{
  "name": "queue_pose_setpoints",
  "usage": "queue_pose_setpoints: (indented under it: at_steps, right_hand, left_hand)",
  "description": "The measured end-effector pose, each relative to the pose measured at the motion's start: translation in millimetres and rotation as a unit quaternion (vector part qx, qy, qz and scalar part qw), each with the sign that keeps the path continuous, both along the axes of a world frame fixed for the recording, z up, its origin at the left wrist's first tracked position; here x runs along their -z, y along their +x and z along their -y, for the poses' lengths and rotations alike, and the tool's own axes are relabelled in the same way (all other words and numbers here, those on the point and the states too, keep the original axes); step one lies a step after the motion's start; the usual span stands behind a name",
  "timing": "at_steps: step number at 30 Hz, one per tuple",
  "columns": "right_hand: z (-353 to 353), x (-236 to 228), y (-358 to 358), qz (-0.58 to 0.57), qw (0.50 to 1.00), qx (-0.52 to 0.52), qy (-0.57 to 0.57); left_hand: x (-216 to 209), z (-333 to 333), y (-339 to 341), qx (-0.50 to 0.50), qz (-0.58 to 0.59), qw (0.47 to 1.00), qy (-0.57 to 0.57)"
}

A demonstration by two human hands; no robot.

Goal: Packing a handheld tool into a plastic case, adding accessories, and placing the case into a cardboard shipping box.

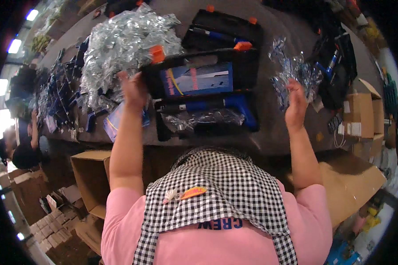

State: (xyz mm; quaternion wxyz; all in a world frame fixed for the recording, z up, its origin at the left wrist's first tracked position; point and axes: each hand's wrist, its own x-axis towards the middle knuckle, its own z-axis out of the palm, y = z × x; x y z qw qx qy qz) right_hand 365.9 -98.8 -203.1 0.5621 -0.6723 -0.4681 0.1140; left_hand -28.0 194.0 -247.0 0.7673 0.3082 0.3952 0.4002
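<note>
In front of me lies a black plastic case [161,131] with its lid [245,66] raised and orange latches on top. A blue printed leaflet [199,79] rests against the lid's inside. In the base sits a blue pistol-grip tool [234,104] with a dark barrel, beside a clear plastic bag [208,119] of small parts. My left hand [135,90] is at the lid's left edge, fingers apart; whether it touches the lid I cannot tell. Over to the right, my right hand [297,106] is open beside a small pile of clear bags [292,73], holding nothing.
A large heap of clear bags [124,53] lies at the back left, with several blue tools [59,95] beside it. Another open black case [225,31] lies behind mine. Dark cases [340,66] lie at the right. Cardboard boxes [362,112] stand around the table's edge.
</note>
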Motion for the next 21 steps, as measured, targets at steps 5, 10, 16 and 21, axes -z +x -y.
queue_pose_setpoints:
  at_steps: [5, 10, 16, 21]
  right_hand:
    - [8, -10, 0, -0.191, 0.976, -0.098, -0.034]
    - [1, -16, -81, 0.398, 0.781, -0.317, -0.363]
    - [8, 21, -84, 0.44, 0.817, -0.268, -0.258]
    - [14, 34, -86, 0.462, 0.821, -0.255, -0.219]
  left_hand:
    - [-59, 86, -55, 0.305, -0.257, 0.846, 0.354]
    - [-57, 158, -18, 0.384, -0.58, 0.477, 0.537]
    - [-47, 154, -21, 0.381, -0.544, 0.496, 0.56]
    - [-47, 155, -24, 0.388, -0.537, 0.512, 0.547]
